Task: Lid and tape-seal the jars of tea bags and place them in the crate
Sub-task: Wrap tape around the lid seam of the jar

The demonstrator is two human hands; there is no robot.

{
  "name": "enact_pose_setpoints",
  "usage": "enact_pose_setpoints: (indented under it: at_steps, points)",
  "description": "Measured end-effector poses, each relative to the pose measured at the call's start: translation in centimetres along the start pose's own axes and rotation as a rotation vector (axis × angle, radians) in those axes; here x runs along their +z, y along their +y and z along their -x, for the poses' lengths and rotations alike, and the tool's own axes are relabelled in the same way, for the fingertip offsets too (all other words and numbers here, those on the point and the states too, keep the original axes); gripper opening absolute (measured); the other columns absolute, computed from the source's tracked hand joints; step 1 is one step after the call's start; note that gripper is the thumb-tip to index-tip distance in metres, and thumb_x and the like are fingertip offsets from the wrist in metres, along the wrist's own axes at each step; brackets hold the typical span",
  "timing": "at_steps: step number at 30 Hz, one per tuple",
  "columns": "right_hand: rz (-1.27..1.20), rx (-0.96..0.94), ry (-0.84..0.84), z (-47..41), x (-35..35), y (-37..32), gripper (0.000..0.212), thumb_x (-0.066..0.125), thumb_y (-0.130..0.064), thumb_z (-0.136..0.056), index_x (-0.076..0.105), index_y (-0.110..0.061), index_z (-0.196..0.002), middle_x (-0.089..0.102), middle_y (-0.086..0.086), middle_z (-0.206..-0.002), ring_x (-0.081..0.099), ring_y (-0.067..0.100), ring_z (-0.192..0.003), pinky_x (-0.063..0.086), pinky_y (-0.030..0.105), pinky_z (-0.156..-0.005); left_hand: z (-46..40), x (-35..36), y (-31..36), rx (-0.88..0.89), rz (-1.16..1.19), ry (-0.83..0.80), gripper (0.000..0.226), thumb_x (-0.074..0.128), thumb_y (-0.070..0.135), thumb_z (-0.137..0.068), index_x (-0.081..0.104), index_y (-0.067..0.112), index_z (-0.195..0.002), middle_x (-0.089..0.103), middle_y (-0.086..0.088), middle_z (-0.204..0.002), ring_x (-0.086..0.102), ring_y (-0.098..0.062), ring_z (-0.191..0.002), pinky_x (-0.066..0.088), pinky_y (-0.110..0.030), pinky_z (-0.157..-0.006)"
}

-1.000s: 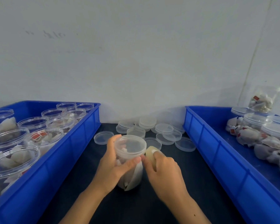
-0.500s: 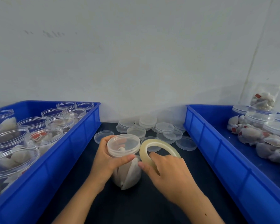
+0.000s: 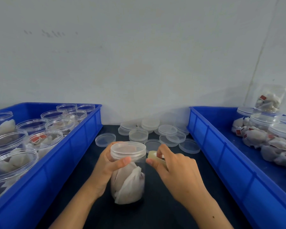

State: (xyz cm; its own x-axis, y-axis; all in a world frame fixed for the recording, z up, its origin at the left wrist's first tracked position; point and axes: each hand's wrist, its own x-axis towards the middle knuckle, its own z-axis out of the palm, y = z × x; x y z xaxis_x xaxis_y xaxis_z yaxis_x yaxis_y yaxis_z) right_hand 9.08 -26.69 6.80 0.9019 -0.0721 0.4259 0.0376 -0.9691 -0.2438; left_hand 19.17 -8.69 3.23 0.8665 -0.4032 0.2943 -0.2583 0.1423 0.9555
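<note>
A clear jar [image 3: 127, 182] full of tea bags stands upright on the dark table, with a translucent lid [image 3: 128, 149] on top. My left hand [image 3: 108, 164] wraps the jar from the left, thumb pressed just under the lid. My right hand [image 3: 177, 171] holds a roll of yellowish tape [image 3: 155, 157] edge-on beside the lid's right side, close to the jar. The blue crate on the right [image 3: 221, 154] holds several lidded jars [image 3: 261, 120]. The blue crate on the left [image 3: 69, 146] holds several open jars [image 3: 45, 139] of tea bags.
Several loose clear lids [image 3: 167, 130] lie in a pile on the table behind the jar, one lid [image 3: 105, 139] apart to the left. A white wall stands close behind. The two crate walls flank the hands on both sides.
The tape roll has turned from face-on to edge-on and moved in against the lid's right side. The jar has shifted slightly rightward in my left hand.
</note>
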Motion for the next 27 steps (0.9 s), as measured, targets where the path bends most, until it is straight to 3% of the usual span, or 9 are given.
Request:
enact_pose_setpoints:
  at_steps: [3, 5, 8, 13, 19, 21, 25, 27]
  points:
    - [0.008, -0.037, 0.024, 0.0, -0.1, -0.1, 0.037, 0.019, -0.067, -0.09, 0.031, -0.033, -0.096, 0.045, -0.01, -0.061, 0.046, 0.01, -0.058, 0.028, 0.026, -0.051, 0.1, 0.1, 0.1, -0.02, 0.003, -0.026, 0.1, 0.085, 0.068, -0.031, 0.06, 0.019, -0.114, 0.072, -0.001, -0.108, 0.067, -0.015, -0.103, 0.054, -0.025, -0.079]
    - [0.007, -0.046, 0.042, -0.1, -0.1, 0.0, 0.04, 0.019, -0.067, -0.089, 0.034, -0.032, -0.102, 0.049, -0.009, -0.063, 0.046, 0.01, -0.057, 0.027, 0.023, -0.049, 0.2, 0.2, 0.1, -0.04, 0.018, -0.041, 0.101, 0.084, 0.07, -0.029, 0.061, 0.02, -0.113, 0.073, 0.001, -0.106, 0.067, -0.015, -0.101, 0.055, -0.023, -0.076]
    - [-0.008, -0.057, 0.046, -0.2, -0.1, 0.1, 0.038, 0.022, -0.063, -0.092, 0.033, -0.035, -0.115, 0.04, -0.01, -0.056, 0.039, 0.004, -0.05, 0.025, 0.02, -0.048, 0.4, 0.4, 0.3, -0.065, 0.045, -0.054, 0.099, 0.083, 0.072, -0.025, 0.059, 0.025, -0.108, 0.074, 0.01, -0.097, 0.069, -0.007, -0.092, 0.054, -0.016, -0.067]
    - [-0.036, -0.091, 0.027, -0.1, -0.1, -0.2, 0.045, 0.017, -0.063, -0.089, 0.04, -0.041, -0.121, 0.038, -0.011, -0.058, 0.041, 0.006, -0.053, 0.028, 0.017, -0.05, 0.6, 0.5, 0.7, -0.088, 0.08, -0.106, 0.095, 0.085, 0.069, -0.028, 0.059, 0.024, -0.107, 0.074, 0.008, -0.095, 0.07, -0.007, -0.088, 0.055, -0.017, -0.066]
    - [-0.048, -0.036, 0.078, 0.2, 0.4, -0.5, 0.039, 0.027, -0.058, -0.096, 0.05, -0.037, -0.118, 0.056, -0.009, -0.07, 0.057, 0.011, -0.07, 0.046, 0.028, -0.065, 0.8, 0.6, 0.7, -0.119, 0.037, -0.106, 0.099, 0.076, 0.081, -0.028, 0.056, 0.03, -0.111, 0.072, 0.016, -0.099, 0.068, -0.003, -0.094, 0.054, -0.015, -0.065]
    - [-0.043, -0.035, 0.08, 0.3, 0.5, -0.6, 0.04, 0.026, -0.057, -0.097, 0.051, -0.036, -0.119, 0.062, -0.008, -0.076, 0.059, 0.011, -0.073, 0.048, 0.028, -0.068, 0.9, 0.7, 0.8, -0.089, 0.035, -0.091, 0.094, 0.075, 0.08, -0.035, 0.058, 0.031, -0.113, 0.072, 0.015, -0.101, 0.068, -0.004, -0.095, 0.054, -0.014, -0.067]
    - [0.003, -0.046, 0.101, 0.3, 0.7, -0.5, 0.041, 0.025, -0.057, -0.097, 0.054, -0.033, -0.113, 0.06, -0.009, -0.074, 0.059, 0.011, -0.071, 0.047, 0.026, -0.065, 1.0, 0.9, 0.8, 0.026, -0.029, 0.011, 0.068, 0.061, 0.065, -0.066, 0.052, 0.037, -0.127, 0.066, 0.013, -0.117, 0.063, -0.008, -0.109, 0.053, -0.027, -0.087]
    - [0.009, -0.045, 0.111, 0.4, 0.8, -0.6, 0.04, 0.025, -0.056, -0.098, 0.053, -0.033, -0.113, 0.059, -0.009, -0.074, 0.059, 0.01, -0.071, 0.046, 0.026, -0.064, 1.3, 1.3, 1.1, 0.038, -0.094, -0.01, 0.061, 0.06, 0.062, -0.068, 0.053, 0.037, -0.123, 0.066, 0.018, -0.114, 0.062, -0.004, -0.109, 0.052, -0.023, -0.086]
